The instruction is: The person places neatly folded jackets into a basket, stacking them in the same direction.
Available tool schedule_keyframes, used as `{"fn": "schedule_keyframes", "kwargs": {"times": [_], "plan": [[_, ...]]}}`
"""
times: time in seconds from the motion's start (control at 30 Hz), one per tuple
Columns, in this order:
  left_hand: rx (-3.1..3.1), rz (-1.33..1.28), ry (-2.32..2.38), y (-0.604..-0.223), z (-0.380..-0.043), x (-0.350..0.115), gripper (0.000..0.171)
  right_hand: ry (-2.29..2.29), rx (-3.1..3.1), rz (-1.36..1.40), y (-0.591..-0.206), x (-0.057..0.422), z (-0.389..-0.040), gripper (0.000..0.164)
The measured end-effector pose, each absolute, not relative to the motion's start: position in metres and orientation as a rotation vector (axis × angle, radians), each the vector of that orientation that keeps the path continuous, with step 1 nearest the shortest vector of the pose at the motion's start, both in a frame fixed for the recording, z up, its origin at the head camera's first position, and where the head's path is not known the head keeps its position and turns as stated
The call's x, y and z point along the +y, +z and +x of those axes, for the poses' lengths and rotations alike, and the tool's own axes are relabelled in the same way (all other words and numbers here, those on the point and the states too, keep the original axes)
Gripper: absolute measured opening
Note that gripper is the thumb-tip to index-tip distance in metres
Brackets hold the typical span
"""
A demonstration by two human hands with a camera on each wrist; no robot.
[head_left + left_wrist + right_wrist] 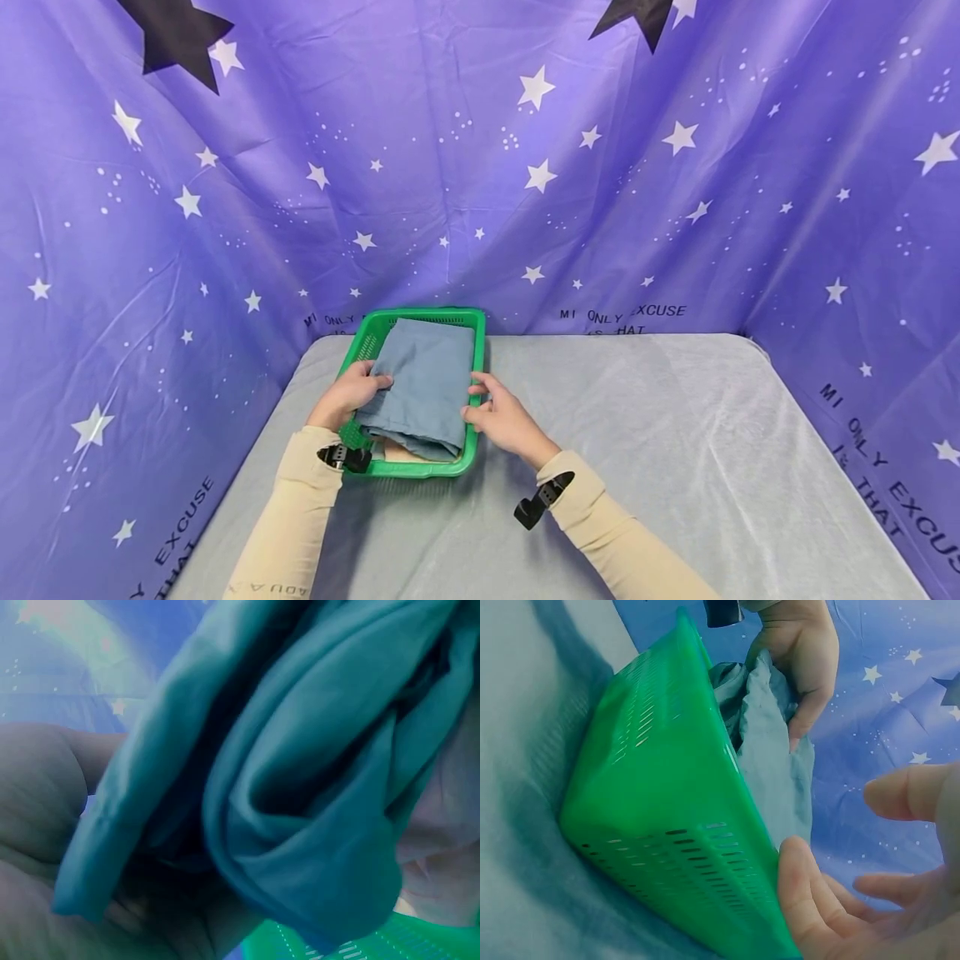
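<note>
A folded blue-grey cloth [427,375] lies over the green basket [480,333], its near edge raised above the floor. My left hand [347,395] grips the cloth's left edge, thumb on top and the other fingers beneath. Close up in the left wrist view, the cloth's folded layers [315,802] hang in the palm. At the basket's right rim is my right hand [510,421], its fingers spread. In the right wrist view its fingertips [799,862] touch or nearly touch the rim, and the thumb stands apart from the cloth.
Beneath the cloth, a peach-coloured item [408,452] shows in the basket. The basket stands on a grey cloth-covered table [645,450], near its back left. Purple star-printed curtains [450,167] enclose the back and both sides.
</note>
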State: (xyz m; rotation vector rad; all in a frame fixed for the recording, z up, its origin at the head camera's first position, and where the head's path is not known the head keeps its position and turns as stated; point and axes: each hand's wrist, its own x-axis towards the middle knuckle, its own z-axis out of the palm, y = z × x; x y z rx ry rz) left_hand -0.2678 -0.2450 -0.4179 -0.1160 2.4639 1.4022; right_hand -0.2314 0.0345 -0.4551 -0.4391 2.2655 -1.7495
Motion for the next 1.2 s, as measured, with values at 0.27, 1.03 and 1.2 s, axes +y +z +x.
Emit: {"fn": "schedule_keyframes", "kwargs": {"times": [0.27, 1.03, 1.2], "plan": [[2.573, -0.065, 1.149, -0.418, -0.268, -0.248, 0.064, -1.675, 2.369, -0.654, -0.456, 0.036, -0.231, 0.038], [2.928, -0.017, 0.418, -0.406, -0.265, -0.228, 0.060, -0.673, 2.950, -1.060, -0.468, 0.009, -0.248, 0.035], [3.003, 0.161, 0.406, -0.412, -0.274, -0.218, 0.064, -0.531, 3.029, -1.038, -0.472, 0.004, -0.257, 0.041]]}}
